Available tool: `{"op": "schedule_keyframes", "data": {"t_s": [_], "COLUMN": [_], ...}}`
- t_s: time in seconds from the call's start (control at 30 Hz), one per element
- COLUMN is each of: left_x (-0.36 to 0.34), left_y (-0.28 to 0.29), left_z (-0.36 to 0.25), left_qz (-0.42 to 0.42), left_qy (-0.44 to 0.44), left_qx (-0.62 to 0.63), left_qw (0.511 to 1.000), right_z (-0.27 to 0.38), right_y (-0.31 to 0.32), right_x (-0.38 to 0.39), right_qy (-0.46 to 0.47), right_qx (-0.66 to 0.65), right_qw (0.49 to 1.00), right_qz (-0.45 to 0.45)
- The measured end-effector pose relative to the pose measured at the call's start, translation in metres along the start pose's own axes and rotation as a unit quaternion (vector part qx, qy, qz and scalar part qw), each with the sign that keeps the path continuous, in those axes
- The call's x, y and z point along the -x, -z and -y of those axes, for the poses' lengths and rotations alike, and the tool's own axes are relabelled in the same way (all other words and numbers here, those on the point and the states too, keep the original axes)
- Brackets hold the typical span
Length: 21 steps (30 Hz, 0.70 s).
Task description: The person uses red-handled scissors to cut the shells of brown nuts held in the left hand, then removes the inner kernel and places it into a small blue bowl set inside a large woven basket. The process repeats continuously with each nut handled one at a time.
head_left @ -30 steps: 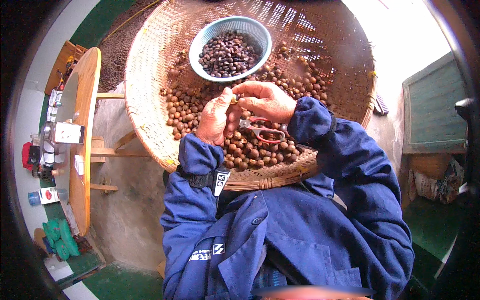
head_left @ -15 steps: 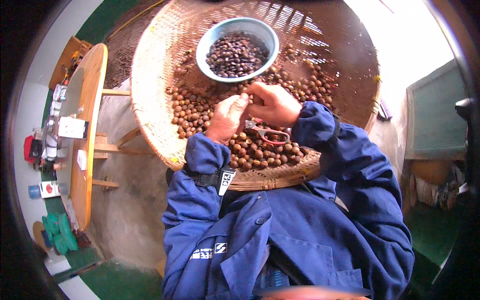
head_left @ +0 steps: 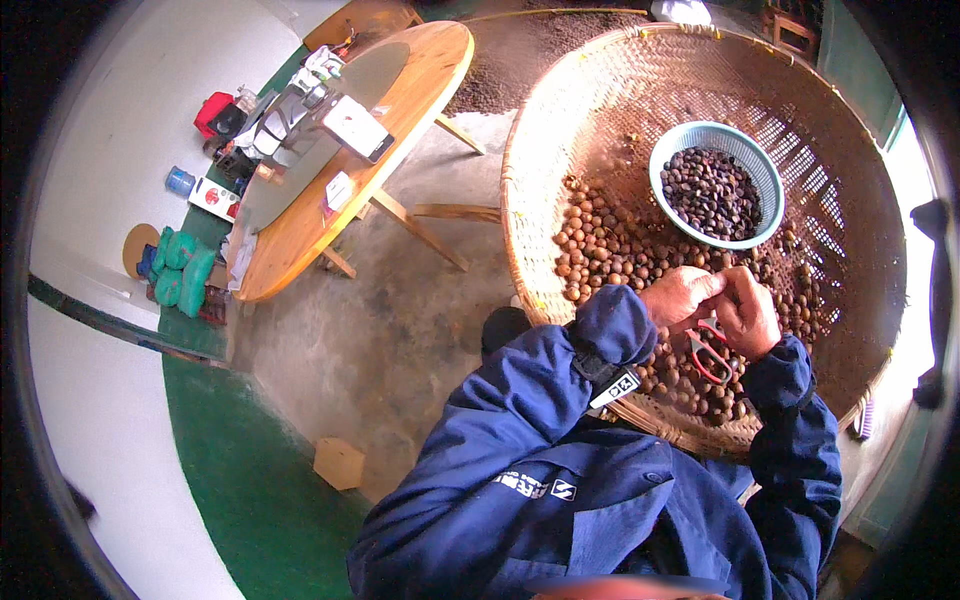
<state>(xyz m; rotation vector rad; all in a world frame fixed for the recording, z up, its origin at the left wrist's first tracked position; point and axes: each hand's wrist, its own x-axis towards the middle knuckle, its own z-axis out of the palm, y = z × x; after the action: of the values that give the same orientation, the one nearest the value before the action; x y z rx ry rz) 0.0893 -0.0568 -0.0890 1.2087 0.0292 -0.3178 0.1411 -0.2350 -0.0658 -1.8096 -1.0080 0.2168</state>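
My left hand (head_left: pixel 683 297) and my right hand (head_left: pixel 750 314) meet at the fingertips above a large woven bamboo basket (head_left: pixel 533 130). Both are closed in a pinch; whatever lies between the fingers is hidden. Just below them, scissors with red handles (head_left: pixel 712 368) lie over round brown nuts (head_left: pixel 598 240), their blades partly covered by the hands. More nuts spread across the basket's near half. Beyond my hands stands a light blue plastic colander (head_left: pixel 752 241), holding many dark seeds (head_left: pixel 710 190).
To the left is a wooden table (head_left: pixel 437 62) carrying a white box (head_left: pixel 355 126) and several small items. Green bundles (head_left: pixel 180 268) sit by the wall. A flat wooden piece (head_left: pixel 339 463) lies on the floor. Dark material (head_left: pixel 545 50) covers the ground behind the basket.
My view has swung left, so the basket and hands now appear farther right and more of the table and floor shows. The hands stay together in a pinch above the nuts.
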Motion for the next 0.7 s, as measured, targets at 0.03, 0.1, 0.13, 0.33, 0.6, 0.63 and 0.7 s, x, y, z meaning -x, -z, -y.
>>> {"op": "schedule_keyframes", "data": {"t_s": [0.03,0.1,0.13,0.33,0.6,0.63,0.7], "left_x": [0.000,0.000,0.001,0.000,-0.003,-0.003,0.001], "left_y": [-0.001,0.000,-0.001,0.002,0.010,0.010,0.010], "left_z": [0.001,0.002,0.002,0.001,0.009,0.009,0.005], "left_qz": [0.002,0.013,0.013,0.004,0.010,0.002,0.025], "left_qy": [0.017,0.026,0.032,0.028,-0.258,-0.292,-0.239], "left_qx": [0.021,0.090,0.062,-0.114,-0.415,-0.433,-0.331], "left_qw": [1.000,0.996,0.997,0.993,0.873,0.853,0.912], "right_z": [0.000,0.000,0.002,0.010,0.016,0.015,0.011], "right_y": [0.001,0.001,0.002,0.004,0.007,0.006,0.004], "right_x": [0.000,-0.002,0.000,0.001,-0.005,-0.004,-0.003], "right_qy": [-0.011,-0.021,-0.028,-0.012,0.033,-0.032,0.014], "right_qx": [0.002,-0.017,-0.013,0.021,0.063,0.101,0.070], "right_qw": [1.000,1.000,0.999,1.000,0.997,0.994,0.997], "right_qz": [0.006,0.014,0.010,0.015,-0.007,0.004,-0.032]}}
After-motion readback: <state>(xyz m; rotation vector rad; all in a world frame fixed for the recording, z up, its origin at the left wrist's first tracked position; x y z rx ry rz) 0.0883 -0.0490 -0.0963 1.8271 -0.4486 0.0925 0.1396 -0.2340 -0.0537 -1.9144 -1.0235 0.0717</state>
